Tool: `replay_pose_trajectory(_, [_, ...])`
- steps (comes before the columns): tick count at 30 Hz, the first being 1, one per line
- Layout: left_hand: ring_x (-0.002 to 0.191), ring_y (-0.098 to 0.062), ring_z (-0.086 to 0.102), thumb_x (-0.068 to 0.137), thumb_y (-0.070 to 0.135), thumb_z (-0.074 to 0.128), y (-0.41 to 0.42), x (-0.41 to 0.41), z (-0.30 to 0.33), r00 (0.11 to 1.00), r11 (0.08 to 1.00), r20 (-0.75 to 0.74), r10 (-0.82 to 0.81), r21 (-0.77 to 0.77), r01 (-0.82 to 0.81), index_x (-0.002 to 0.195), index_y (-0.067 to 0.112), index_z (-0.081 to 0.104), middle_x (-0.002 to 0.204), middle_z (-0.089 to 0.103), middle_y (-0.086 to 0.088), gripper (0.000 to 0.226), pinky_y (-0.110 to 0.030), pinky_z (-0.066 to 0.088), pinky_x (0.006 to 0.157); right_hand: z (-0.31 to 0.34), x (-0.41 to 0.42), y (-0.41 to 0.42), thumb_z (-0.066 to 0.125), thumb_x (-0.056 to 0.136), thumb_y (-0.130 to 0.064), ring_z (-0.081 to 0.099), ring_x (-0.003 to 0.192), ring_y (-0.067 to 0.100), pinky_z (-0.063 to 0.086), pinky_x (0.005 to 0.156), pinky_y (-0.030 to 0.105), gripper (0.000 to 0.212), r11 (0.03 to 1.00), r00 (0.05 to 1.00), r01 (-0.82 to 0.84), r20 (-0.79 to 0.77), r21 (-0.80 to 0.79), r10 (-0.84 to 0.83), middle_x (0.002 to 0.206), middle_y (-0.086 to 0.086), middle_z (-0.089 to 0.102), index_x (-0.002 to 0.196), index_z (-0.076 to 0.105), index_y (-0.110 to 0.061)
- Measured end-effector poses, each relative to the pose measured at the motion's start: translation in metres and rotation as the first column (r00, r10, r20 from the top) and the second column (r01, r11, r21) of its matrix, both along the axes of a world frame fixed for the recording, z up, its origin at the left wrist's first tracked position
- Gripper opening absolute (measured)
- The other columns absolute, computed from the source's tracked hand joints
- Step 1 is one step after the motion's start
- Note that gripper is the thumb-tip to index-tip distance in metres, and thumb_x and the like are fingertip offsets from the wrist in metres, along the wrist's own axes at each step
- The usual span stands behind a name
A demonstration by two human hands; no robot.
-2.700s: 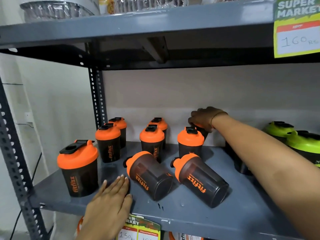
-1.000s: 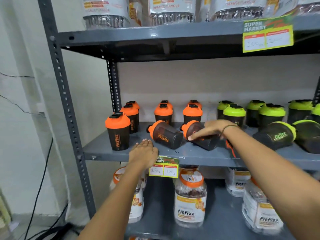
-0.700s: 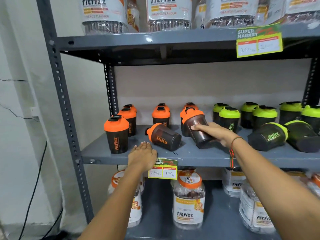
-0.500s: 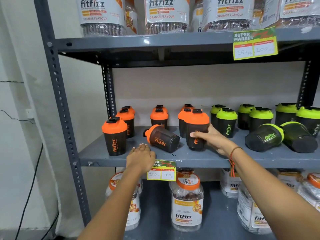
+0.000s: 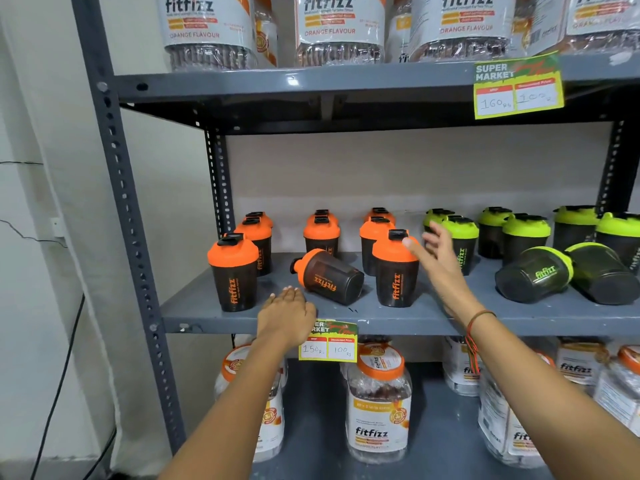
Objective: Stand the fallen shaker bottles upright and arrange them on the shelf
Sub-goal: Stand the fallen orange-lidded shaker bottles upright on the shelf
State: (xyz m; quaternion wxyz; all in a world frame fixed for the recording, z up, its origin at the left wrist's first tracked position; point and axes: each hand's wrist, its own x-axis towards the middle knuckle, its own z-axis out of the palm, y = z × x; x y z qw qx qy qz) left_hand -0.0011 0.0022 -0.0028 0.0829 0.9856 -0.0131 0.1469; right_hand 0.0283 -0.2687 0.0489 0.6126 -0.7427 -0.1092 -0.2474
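One orange-lidded shaker bottle (image 5: 329, 277) lies on its side on the grey middle shelf (image 5: 433, 315). Just right of it an orange-lidded shaker (image 5: 394, 268) stands upright near the front. My right hand (image 5: 438, 263) hovers open beside that upright shaker, fingers spread, holding nothing. My left hand (image 5: 285, 315) rests flat and open on the shelf's front edge, just in front of the fallen orange bottle. Two green-lidded shakers (image 5: 535, 273) (image 5: 602, 273) lie on their sides at the right. Several more orange and green shakers stand upright behind.
An upright orange shaker (image 5: 233, 273) stands at the front left, next to the perforated steel post (image 5: 121, 202). A price tag (image 5: 329, 341) hangs on the shelf edge. Large fitfizz jars (image 5: 379, 407) fill the shelf below and the shelf above.
My right hand tipped the right fallen orange shaker upright, set it on the shelf and let go; it now hovers open beside it. My left hand stayed on the shelf edge.
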Motion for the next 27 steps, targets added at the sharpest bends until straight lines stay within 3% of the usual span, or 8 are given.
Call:
replay_pose_trajectory(4, [0.146, -0.022, 0.026, 0.098, 0.033, 0.022, 0.002, -0.003, 0.0, 1.0, 1.0, 0.016, -0.011, -0.014, 0.011, 0.147, 0.004, 0.033, 0.157, 0.03, -0.013, 0.058, -0.038, 0.017, 0.119, 0.04, -0.024, 0.029, 0.065, 0.083, -0.042, 0.055, 0.106, 0.013, 0.041, 0.094, 0.03, 0.042, 0.919, 0.814, 0.391, 0.489, -0.059, -0.315, 0.107, -0.006, 0.064, 0.121, 0.059, -0.024])
replay_pose_trajectory(7, [0.144, -0.023, 0.03, 0.099, 0.034, 0.022, 0.004, -0.008, -0.002, 0.999, 1.0, 0.044, -0.007, -0.002, 0.008, 0.146, 0.004, 0.035, 0.155, 0.034, -0.014, 0.057, -0.037, 0.022, 0.119, 0.071, -0.033, 0.064, 0.066, 0.083, -0.033, 0.06, 0.087, 0.01, 0.047, 0.085, 0.032, 0.019, 0.89, 0.765, 0.376, 0.629, -0.257, -0.141, 0.088, -0.008, 0.066, 0.099, 0.067, -0.022])
replay_pose_trajectory(9, [0.144, -0.024, 0.03, 0.1, 0.034, 0.022, 0.006, -0.011, -0.003, 0.999, 1.0, 0.052, -0.003, 0.004, 0.002, 0.146, 0.003, 0.035, 0.155, 0.035, -0.015, 0.057, -0.038, 0.023, 0.119, 0.079, -0.032, 0.091, 0.066, 0.083, -0.036, 0.064, 0.09, 0.014, 0.051, 0.086, 0.035, 0.022, 0.831, 0.847, 0.285, 0.532, -0.477, 0.015, 0.092, -0.005, 0.07, 0.1, 0.069, -0.021])
replay_pose_trajectory(11, [0.143, -0.024, 0.031, 0.101, 0.032, 0.024, 0.009, -0.014, -0.004, 0.998, 1.0, 0.069, -0.004, 0.007, 0.004, 0.145, 0.001, 0.036, 0.153, 0.037, -0.017, 0.055, -0.037, 0.023, 0.118, 0.078, -0.024, 0.115, 0.065, 0.084, -0.041, 0.065, 0.105, 0.024, 0.05, 0.091, 0.036, 0.034, 0.665, 0.931, 0.242, 0.363, -0.707, 0.048, 0.11, 0.004, 0.072, 0.11, 0.07, -0.02])
replay_pose_trajectory(14, [0.143, -0.024, 0.032, 0.102, 0.031, 0.024, 0.013, -0.016, -0.006, 0.996, 1.0, 0.089, -0.012, 0.008, 0.011, 0.144, 0.001, 0.037, 0.153, 0.038, -0.016, 0.054, -0.037, 0.023, 0.118, 0.069, -0.007, 0.138, 0.058, 0.089, -0.047, 0.059, 0.117, 0.038, 0.048, 0.091, 0.038, 0.047, 0.346, 0.991, 0.126, 0.104, -0.93, -0.08, 0.126, 0.02, 0.064, 0.116, 0.066, -0.009])
replay_pose_trajectory(17, [0.143, -0.024, 0.033, 0.102, 0.031, 0.024, 0.015, -0.016, -0.007, 0.995, 1.0, 0.1, -0.017, 0.023, 0.015, 0.145, 0.002, 0.037, 0.153, 0.038, -0.016, 0.054, -0.037, 0.024, 0.118, 0.061, 0.009, 0.145, 0.057, 0.084, -0.063, 0.06, 0.115, 0.037, 0.05, 0.09, 0.038, 0.065, 0.201, 0.977, -0.021, -0.063, -0.979, -0.206, 0.127, 0.017, 0.065, 0.119, 0.068, -0.009])
replay_pose_trajectory(23, [0.141, -0.024, 0.035, 0.101, 0.033, 0.024, 0.018, -0.013, -0.008, 0.994, 0.999, 0.109, -0.026, 0.029, 0.023, 0.145, 0.002, 0.037, 0.152, 0.039, -0.016, 0.055, -0.037, 0.026, 0.117, 0.048, 0.026, 0.144, 0.072, 0.057, -0.075, 0.064, 0.102, 0.03, 0.053, 0.085, 0.036, 0.078, 0.204, 0.969, -0.054, -0.101, -0.977, -0.224, 0.117, 0.01, 0.069, 0.109, 0.068, -0.017])
replay_pose_trajectory(27, [0.14, -0.025, 0.037, 0.1, 0.032, 0.025, 0.018, -0.013, -0.009, 0.992, 0.999, 0.127, -0.027, 0.029, 0.023, 0.143, 0.002, 0.04, 0.151, 0.04, -0.016, 0.054, -0.036, 0.027, 0.117, 0.045, 0.029, 0.141, 0.072, 0.056, -0.075, 0.056, 0.086, 0.028, 0.044, 0.07, 0.033, 0.063, 0.424, 0.987, 0.048, -0.022, -0.904, -0.158, 0.109, 0.01, 0.069, 0.081, 0.052, -0.02])
